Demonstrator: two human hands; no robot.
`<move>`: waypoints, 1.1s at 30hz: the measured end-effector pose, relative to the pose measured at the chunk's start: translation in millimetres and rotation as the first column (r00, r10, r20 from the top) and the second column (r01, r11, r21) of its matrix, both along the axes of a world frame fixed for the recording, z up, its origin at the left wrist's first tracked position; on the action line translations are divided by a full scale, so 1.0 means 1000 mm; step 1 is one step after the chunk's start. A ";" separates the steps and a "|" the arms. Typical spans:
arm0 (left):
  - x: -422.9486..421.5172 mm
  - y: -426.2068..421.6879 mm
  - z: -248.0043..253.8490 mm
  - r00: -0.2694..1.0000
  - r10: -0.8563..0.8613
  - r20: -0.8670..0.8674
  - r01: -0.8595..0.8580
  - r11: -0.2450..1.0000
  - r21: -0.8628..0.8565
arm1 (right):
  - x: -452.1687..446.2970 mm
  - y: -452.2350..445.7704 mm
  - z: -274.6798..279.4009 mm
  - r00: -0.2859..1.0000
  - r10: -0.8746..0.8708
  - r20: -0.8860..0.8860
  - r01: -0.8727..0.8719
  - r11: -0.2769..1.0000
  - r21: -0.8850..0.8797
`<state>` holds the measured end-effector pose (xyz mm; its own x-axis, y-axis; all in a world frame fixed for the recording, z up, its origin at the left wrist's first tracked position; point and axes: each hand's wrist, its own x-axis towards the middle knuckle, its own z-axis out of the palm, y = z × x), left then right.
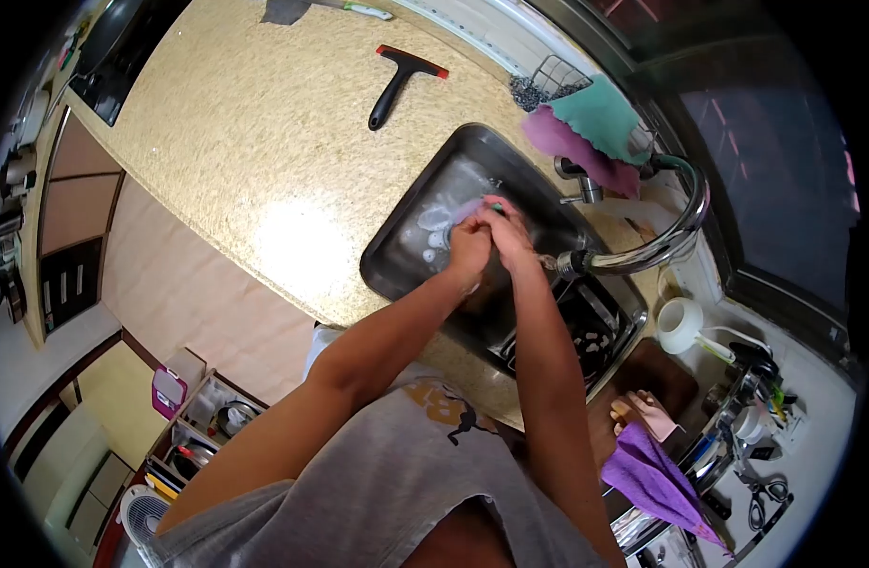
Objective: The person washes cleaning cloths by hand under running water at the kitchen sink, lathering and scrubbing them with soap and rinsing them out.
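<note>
My left hand and my right hand meet over the dark metal sink, fingers bent and pressed together. A pale purple bit shows at the fingertips of my left hand, with a small green spot beside it near my right hand. What it belongs to is mostly hidden by the fingers. White suds float in the basin just left of my hands. The faucet head ends close to my right wrist. Dark items sit in the sink's near right part.
On the speckled counter lie a black squeegee and, at the far edge, a knife. Green and pink cloths hang behind the curved faucet. To the right are a white pot and a purple towel.
</note>
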<state>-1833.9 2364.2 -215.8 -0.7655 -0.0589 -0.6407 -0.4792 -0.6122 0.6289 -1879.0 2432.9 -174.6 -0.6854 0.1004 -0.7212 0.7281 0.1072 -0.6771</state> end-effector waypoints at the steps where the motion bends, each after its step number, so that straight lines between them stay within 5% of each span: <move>1: -0.003 -0.006 0.007 1.000 0.008 -0.003 -0.008 1.000 0.003 | 0.002 0.000 -0.004 0.994 0.094 -0.058 -0.088 0.992 0.096; 2: -0.005 -0.014 0.013 0.992 0.031 0.124 -0.042 0.995 0.089 | 0.004 0.005 -0.016 0.993 0.099 -0.058 -0.093 0.991 0.097; 4: -0.002 -0.023 0.011 0.967 0.036 0.254 -0.081 0.982 0.172 | 0.011 0.020 -0.036 0.907 0.307 -0.287 -0.152 0.877 0.456; 6: -0.005 -0.023 -0.008 0.930 -0.159 0.332 0.131 0.986 0.106 | 0.014 0.024 -0.025 0.924 0.303 -0.234 -0.169 0.872 0.460; 7: -0.007 -0.022 -0.020 0.903 -0.279 0.326 0.178 0.935 0.307 | 0.017 0.017 -0.010 0.961 0.121 -0.248 -0.034 0.945 0.326; 8: -0.009 -0.016 -0.030 0.904 -0.281 0.323 0.180 0.934 0.310 | 0.021 0.011 0.000 0.969 -0.065 -0.237 0.111 0.976 0.186; 11: -0.018 0.004 -0.065 0.910 -0.382 0.161 0.188 0.726 0.661 | 0.031 0.007 0.005 0.945 -0.112 -0.308 0.161 0.977 0.141; 14: -0.023 0.016 -0.091 0.909 -0.391 0.142 0.231 0.759 0.609 | 0.048 0.011 -0.009 0.954 -0.052 -0.294 0.111 0.976 0.188; 16: -0.029 0.027 -0.112 0.909 -0.345 0.232 0.141 0.781 0.608 | 0.061 0.000 -0.012 0.890 -0.062 -0.451 0.148 0.976 0.158; 18: -0.038 0.031 -0.111 0.945 -0.223 0.240 0.105 0.900 0.423 | 0.072 -0.011 0.003 0.890 -0.033 -0.455 0.111 0.983 0.146; 19: -0.037 0.026 -0.134 0.971 -0.222 0.087 0.121 0.773 0.623 | 0.075 -0.019 0.015 0.840 0.027 -0.542 0.107 0.971 0.215; 20: -0.036 0.028 -0.154 0.970 -0.224 0.092 0.120 0.773 0.623 | 0.074 -0.023 0.017 0.842 0.026 -0.538 0.108 0.971 0.215; 22: -0.041 0.024 -0.150 0.879 -0.415 -0.234 0.361 0.259 0.896 | 0.074 -0.027 0.014 0.784 0.318 -0.533 0.057 0.818 0.573; 24: -0.036 0.034 -0.145 0.889 -0.410 -0.202 0.279 0.136 0.951 | 0.063 -0.023 0.002 0.766 0.345 -0.542 0.056 0.805 0.591; 26: -0.025 0.031 -0.097 0.932 -0.309 0.188 0.116 0.748 0.654 | 0.055 -0.011 -0.019 0.681 0.494 -0.541 0.061 0.698 0.714; 27: -0.021 0.035 -0.099 0.932 -0.306 0.195 0.113 0.756 0.645 | 0.048 -0.007 -0.020 0.683 0.487 -0.544 0.058 0.706 0.705; 30: 0.000 0.047 -0.120 0.972 -0.170 -0.161 0.233 0.742 0.629 | 0.028 0.011 -0.025 0.784 0.402 -0.472 0.002 0.760 0.650; 31: -0.008 0.036 -0.062 0.991 -0.111 0.071 0.034 0.737 0.675 | 0.018 0.019 -0.036 0.861 0.337 -0.381 0.010 0.737 0.676; 33: -0.006 0.028 -0.072 0.984 -0.162 0.080 0.059 0.709 0.703 | 0.017 0.022 -0.046 0.921 0.269 -0.281 -0.003 0.728 0.686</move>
<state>-1839.8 2392.2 -288.0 -0.6475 0.5220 -0.5552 -0.6147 -0.7884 -0.0244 -1862.3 2454.9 -220.5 -0.9123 0.3437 -0.2226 0.4070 0.7010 -0.5856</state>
